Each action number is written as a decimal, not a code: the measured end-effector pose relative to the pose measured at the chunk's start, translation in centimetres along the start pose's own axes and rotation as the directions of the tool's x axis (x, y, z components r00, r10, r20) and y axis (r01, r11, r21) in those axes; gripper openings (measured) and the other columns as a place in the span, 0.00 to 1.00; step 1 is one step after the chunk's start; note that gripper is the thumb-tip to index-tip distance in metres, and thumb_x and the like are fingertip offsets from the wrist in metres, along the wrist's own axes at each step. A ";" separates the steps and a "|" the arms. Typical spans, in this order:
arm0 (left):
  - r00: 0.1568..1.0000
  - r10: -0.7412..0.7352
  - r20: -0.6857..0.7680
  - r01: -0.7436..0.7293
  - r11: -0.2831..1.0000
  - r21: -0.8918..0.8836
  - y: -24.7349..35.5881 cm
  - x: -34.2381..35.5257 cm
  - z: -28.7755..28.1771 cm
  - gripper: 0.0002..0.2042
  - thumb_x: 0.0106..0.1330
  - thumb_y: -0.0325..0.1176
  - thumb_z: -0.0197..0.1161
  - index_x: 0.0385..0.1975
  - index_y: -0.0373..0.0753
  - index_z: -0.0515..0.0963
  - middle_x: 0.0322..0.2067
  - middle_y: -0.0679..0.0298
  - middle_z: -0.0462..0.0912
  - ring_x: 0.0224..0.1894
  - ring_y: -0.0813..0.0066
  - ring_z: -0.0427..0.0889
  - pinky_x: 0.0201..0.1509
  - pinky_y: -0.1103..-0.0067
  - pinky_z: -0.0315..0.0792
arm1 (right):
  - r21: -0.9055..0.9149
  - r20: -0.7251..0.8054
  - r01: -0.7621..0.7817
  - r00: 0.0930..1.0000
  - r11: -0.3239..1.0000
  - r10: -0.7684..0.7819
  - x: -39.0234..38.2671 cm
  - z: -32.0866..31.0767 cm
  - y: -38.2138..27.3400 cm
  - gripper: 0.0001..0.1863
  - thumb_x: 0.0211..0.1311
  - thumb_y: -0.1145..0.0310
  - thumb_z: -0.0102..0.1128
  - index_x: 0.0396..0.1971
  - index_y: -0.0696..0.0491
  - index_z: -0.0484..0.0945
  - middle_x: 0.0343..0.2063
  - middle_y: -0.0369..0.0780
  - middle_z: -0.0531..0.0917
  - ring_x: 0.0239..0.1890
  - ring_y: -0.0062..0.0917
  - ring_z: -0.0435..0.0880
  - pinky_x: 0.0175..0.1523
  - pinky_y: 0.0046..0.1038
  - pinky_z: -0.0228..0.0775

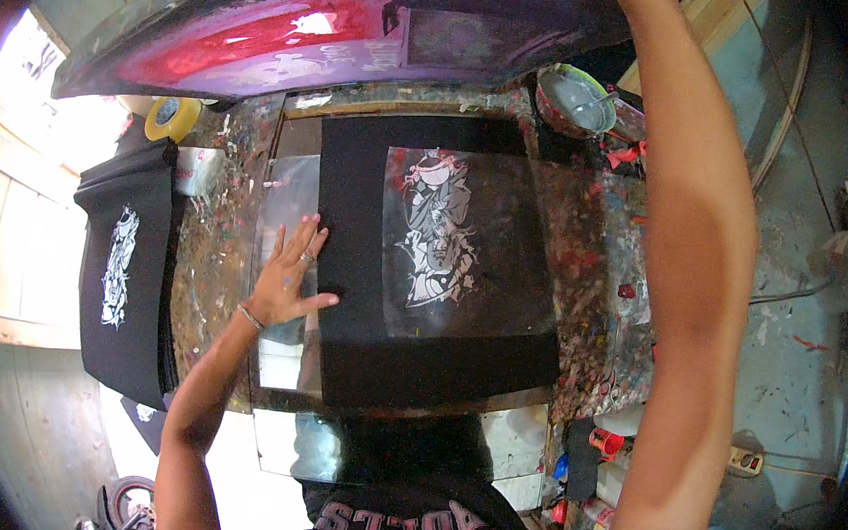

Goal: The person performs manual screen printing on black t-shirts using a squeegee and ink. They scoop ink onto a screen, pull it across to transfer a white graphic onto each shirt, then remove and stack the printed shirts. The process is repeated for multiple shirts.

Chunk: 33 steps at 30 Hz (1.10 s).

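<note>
My left hand [294, 273] lies with fingers spread at the left edge of a black fabric piece [347, 359], its fingertips touching the cloth. The fabric is spread flat on the work board. A clear sheet [514, 262] lies over the cloth, and a white and grey printed figure with red at its top [439, 231] shows in that area. My right forearm [694, 256] reaches up along the right side to the raised screen printing frame [442, 37]. The right hand is beyond the top edge, so its grip is hidden. Red and purple ink coats the tilted screen.
A stack of black printed fabric pieces [124, 281] sits at the left, below a yellow tape roll [172, 119]. A tub of pale ink [574, 102] with a tool in it stands at the back right. Ink stains cover the table [588, 328]. A red cup [607, 443] is lower right.
</note>
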<state>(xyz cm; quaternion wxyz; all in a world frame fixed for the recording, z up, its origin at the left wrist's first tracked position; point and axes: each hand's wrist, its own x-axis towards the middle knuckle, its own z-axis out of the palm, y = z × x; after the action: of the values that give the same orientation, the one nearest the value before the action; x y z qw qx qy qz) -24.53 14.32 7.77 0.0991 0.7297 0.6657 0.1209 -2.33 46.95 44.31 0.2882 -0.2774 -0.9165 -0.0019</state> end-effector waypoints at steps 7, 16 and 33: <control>0.985 -0.042 -0.165 0.022 0.992 -0.121 11.4 2.6 4.5 0.35 0.78 0.51 0.47 0.76 0.32 0.55 0.79 0.44 0.43 0.82 0.47 0.35 0.80 0.47 0.29 | 0.022 -0.003 -0.040 0.999 0.999 0.040 -0.6 -0.2 -0.6 0.42 0.60 0.31 0.56 0.29 0.65 0.86 0.31 0.61 0.85 0.35 0.50 0.86 0.47 0.44 0.75; 0.931 -0.258 -0.258 -0.110 0.477 -0.872 28.2 13.5 -0.9 0.36 0.73 0.54 0.60 0.68 0.28 0.67 0.69 0.42 0.68 0.76 0.49 0.59 0.79 0.62 0.51 | 0.058 0.092 0.028 0.995 0.998 -0.033 -4.5 -1.0 -4.1 0.41 0.63 0.33 0.55 0.26 0.65 0.85 0.27 0.60 0.85 0.33 0.51 0.87 0.43 0.44 0.77; 0.973 -0.192 -0.129 0.199 0.979 0.041 10.6 -4.2 -1.4 0.27 0.50 0.52 0.77 0.36 0.34 0.79 0.40 0.51 0.79 0.46 0.49 0.80 0.52 0.61 0.73 | 0.158 0.241 0.011 0.969 0.987 -0.049 -39.5 15.1 -7.6 0.32 0.54 0.55 0.73 0.52 0.61 0.75 0.49 0.50 0.79 0.53 0.45 0.79 0.61 0.45 0.73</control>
<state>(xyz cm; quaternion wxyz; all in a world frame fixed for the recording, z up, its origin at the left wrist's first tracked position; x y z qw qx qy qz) -15.31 9.17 12.13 0.0492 0.6539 0.7423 0.1381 12.67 22.90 11.95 0.1940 -0.2382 -0.9465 0.0992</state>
